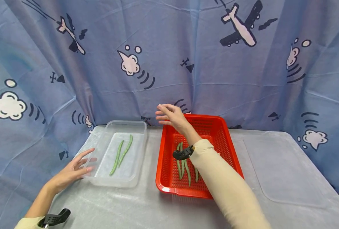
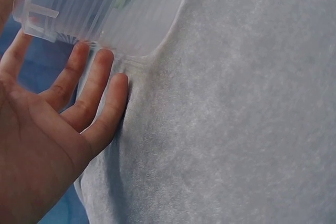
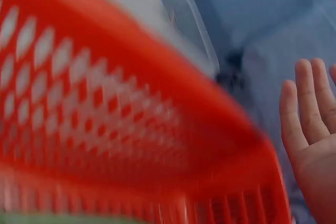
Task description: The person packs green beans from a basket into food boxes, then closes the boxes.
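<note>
In the head view, a clear plastic box stands on the left with two green beans inside. My left hand is at its left side, fingers spread and lightly bent; in the left wrist view the fingertips meet or nearly meet the outer wall. My right hand is raised over the back left corner of a red plastic basket, fingers extended, with nothing visible in it. Several green beans lie in the basket, partly hidden by the right forearm.
A flat translucent plastic lid lies on the right of the grey-covered table. Behind the table hangs a blue curtain printed with planes and clouds. Each wrist wears a black strap.
</note>
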{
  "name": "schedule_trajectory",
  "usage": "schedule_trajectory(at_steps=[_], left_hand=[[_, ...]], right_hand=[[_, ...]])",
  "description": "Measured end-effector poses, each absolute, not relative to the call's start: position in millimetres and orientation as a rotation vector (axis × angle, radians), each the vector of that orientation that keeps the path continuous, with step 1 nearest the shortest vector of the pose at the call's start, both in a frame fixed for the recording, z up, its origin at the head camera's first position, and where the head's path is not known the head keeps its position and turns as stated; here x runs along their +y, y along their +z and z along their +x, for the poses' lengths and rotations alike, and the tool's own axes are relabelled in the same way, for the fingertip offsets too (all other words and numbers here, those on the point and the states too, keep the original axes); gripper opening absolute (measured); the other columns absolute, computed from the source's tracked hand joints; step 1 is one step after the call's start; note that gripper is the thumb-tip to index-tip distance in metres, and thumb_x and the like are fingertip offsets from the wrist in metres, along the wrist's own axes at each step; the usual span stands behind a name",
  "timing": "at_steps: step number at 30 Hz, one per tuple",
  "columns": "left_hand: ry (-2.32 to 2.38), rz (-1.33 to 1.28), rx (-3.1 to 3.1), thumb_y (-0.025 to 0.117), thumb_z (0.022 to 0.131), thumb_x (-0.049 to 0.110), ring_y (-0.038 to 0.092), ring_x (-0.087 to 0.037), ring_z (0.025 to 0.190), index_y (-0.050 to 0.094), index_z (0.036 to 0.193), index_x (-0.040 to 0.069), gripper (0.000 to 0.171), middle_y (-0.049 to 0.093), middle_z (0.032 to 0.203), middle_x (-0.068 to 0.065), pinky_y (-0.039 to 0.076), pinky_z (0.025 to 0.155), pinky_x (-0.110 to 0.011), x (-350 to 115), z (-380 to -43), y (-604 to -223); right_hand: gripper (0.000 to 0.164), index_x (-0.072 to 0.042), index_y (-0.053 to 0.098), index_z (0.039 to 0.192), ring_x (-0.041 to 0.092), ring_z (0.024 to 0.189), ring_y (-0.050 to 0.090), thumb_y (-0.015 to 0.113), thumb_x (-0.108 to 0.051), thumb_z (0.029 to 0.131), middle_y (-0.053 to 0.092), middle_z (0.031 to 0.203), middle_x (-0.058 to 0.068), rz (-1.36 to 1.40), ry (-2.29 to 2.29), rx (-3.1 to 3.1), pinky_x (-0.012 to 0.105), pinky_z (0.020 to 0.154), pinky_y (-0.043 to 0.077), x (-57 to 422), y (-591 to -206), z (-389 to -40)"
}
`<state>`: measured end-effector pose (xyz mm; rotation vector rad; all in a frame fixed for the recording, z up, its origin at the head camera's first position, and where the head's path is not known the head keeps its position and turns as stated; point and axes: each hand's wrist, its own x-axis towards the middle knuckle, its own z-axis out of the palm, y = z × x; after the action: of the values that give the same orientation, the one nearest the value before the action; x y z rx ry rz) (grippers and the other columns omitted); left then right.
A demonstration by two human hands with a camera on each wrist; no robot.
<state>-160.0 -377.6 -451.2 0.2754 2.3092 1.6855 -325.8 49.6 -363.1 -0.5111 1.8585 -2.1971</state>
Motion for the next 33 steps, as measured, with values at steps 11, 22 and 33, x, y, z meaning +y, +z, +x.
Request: schedule_trajectory(at_steps=[11, 22, 33], left_hand=[[1.678, 0.303, 2.309, 0.054, 0.105, 0.008, 0.04, -0.028, 0.133, 0.022, 0.163, 0.026, 0.068, 0.032, 0.153, -0.03, 0.045, 0.093, -0.051, -377.8, -156.3, -448.2], [1.688, 0.278, 2.305, 0.056, 0.104, 0.009, 0.02, -0.044, 0.14, 0.021, 0.163, 0.024, 0.071, 0.031, 0.154, -0.03, 0.043, 0.094, -0.055, -374.7, -155.9, -448.8], [1.704, 0.281, 2.302, 0.056, 0.104, 0.008, 0.017, -0.045, 0.14, 0.022, 0.163, 0.027, 0.071, 0.03, 0.154, -0.03, 0.041, 0.095, -0.055, -374.3, -155.3, -448.8]], right_hand=[[0.046, 0.005, 0.052, 0.139, 0.048, 0.125, 0.052, 0.064, -0.02, 0.103, 0.053, 0.137, 0.031, -0.372, -2.04, 2.028, 0.049, 0.1, 0.046, 127.7, -401.2, -327.3], [0.058, 0.006, 0.053, 0.141, 0.04, 0.126, 0.048, 0.077, -0.016, 0.092, 0.051, 0.139, 0.029, -0.482, -1.601, 2.392, 0.054, 0.102, 0.042, 149.5, -429.5, -317.6], [0.052, 0.005, 0.06, 0.133, 0.038, 0.12, 0.053, 0.078, -0.019, 0.091, 0.057, 0.132, 0.026, -0.43, -1.596, 2.448, 0.05, 0.098, 0.044, 164.5, -440.2, -315.0]])
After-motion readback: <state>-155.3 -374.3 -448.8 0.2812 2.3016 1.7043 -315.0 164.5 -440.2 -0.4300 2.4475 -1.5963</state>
